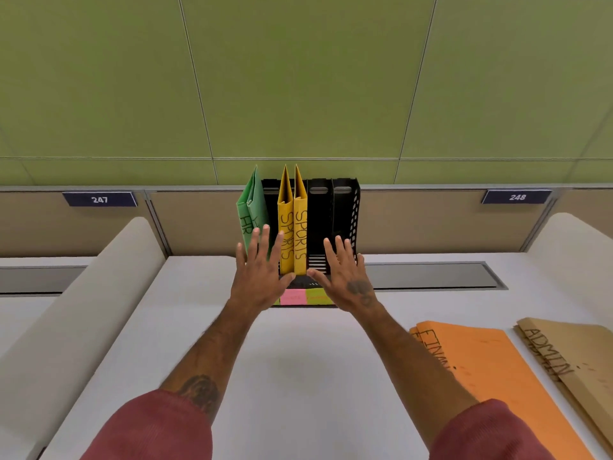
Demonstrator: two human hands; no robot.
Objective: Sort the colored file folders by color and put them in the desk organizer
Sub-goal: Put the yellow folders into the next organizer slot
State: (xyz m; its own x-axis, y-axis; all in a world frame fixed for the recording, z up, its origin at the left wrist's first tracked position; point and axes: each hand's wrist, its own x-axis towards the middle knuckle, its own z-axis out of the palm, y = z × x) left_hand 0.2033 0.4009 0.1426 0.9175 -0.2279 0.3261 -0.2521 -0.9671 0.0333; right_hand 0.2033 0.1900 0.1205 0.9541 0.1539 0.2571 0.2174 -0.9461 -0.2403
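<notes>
**Bench.** The smooth white bench [298,360] is flanked left and right by rounded white side partitions. A grey recessed slot [431,275] runs along its far edge, under a green fabric-faced panel wall [298,78]. Two dark number plates are fixed there, reading 247 [99,199] and 248 [516,197].

**Organizer.** One black plastic desk organizer [355,207] with perforated side walls and upright dividers stands at the middle of the bench's far edge. One pink sticky label [293,296] and one yellow-green sticky label [318,295] sit on its front lip.

**Folders filed, upright.**
- Two green card folders [253,204] are at the organizer's left end, leaning slightly left.
- Two yellow card folders marked SPORTS [300,207] stand side by side near the centre.
- The two compartments to their right stand open.

**Folders loose, flat.**
- Two orange card folders [491,366] are stacked near the bench's right front.
- Just beside them, towards the right edge, is a stack of brown kraft folders marked ADMIN [570,353]. The number in this stack cannot be told.

**Hands.** Both are bare, with red sleeves at the forearms.
- The left grip [260,270] is wide, with fingers straight and spread. It is raised in front of the green folders and the nearer yellow one.
- The right grip [345,277] is equally wide, with its fingers in front of the open right compartments.
- Neither holds anything. Contact with the folders or the organizer cannot be confirmed.

**Clearance.** The bench's centre and near edge, between the forearms, offer open surface.
</notes>
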